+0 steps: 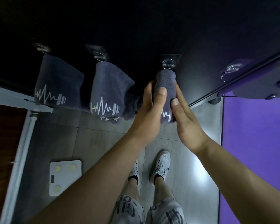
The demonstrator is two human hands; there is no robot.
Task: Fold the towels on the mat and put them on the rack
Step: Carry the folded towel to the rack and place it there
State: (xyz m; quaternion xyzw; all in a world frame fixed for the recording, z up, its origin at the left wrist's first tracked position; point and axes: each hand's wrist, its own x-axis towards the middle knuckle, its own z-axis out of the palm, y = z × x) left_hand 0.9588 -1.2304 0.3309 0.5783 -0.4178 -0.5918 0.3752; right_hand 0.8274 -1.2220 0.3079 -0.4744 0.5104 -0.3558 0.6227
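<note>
A folded grey towel (166,81) with a white heartbeat-and-dumbbell print hangs from the third wall hook (168,63). My left hand (149,109) grips it from the left, thumb across the front. My right hand (186,120) lies against its right side with straight fingers. Two more folded grey towels hang to the left, one (58,83) on the first hook (42,48) and one (110,88) on the second hook (100,56). The mat (255,151) is purple and lies on the floor at the right.
A fourth hook (231,70) on the dark wall holds nothing. A white bathroom scale (65,177) lies on the grey tiled floor at the lower left. A metal frame (23,143) runs along the left. My feet in white shoes (162,165) stand below the towel.
</note>
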